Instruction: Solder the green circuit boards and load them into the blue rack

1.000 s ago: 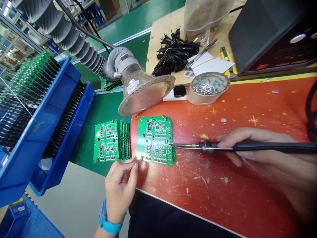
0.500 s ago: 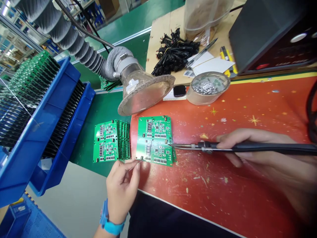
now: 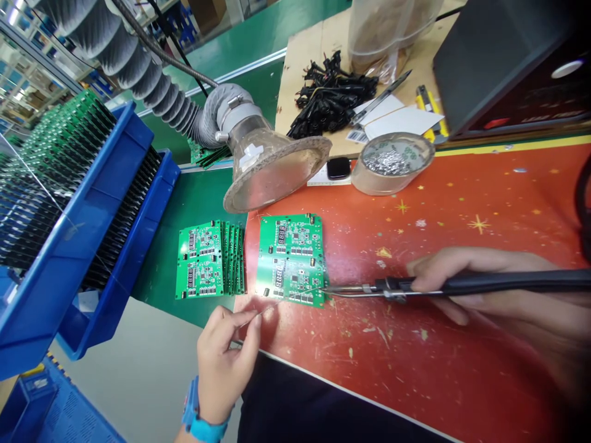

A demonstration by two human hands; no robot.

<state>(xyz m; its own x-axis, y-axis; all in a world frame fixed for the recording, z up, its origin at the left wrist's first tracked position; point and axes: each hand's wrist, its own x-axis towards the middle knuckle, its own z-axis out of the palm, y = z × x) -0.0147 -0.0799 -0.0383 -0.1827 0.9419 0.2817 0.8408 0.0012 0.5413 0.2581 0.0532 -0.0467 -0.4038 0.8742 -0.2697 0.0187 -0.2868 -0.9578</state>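
A green circuit board [image 3: 300,259] lies on the red mat, with the edge of another board showing under it. Between thumb and forefinger, my left hand [image 3: 228,354] pinches a thin solder wire [image 3: 272,306] that reaches over the board's lower part. My right hand [image 3: 484,289] is closed around a black-handled soldering iron [image 3: 385,287] that comes in from the right. The iron's tip is at the board's lower right edge, close to the wire's end; whether they touch I cannot tell. Left of this board, several more circuit boards [image 3: 203,259] lean overlapped in a row.
A fume-extractor hood [image 3: 277,166] hangs behind the boards. Blue bins [image 3: 87,240] packed with boards stand at the left. Behind are a round tub [image 3: 392,163] of solder bits, a bundle of black connectors [image 3: 332,95], a yellow cutter [image 3: 430,111] and a dark station box [image 3: 503,74].
The iron's tip has moved down along the board's right edge. My left hand has lowered slightly, and the solder wire now points to the lower right corner. The view has shifted a little.
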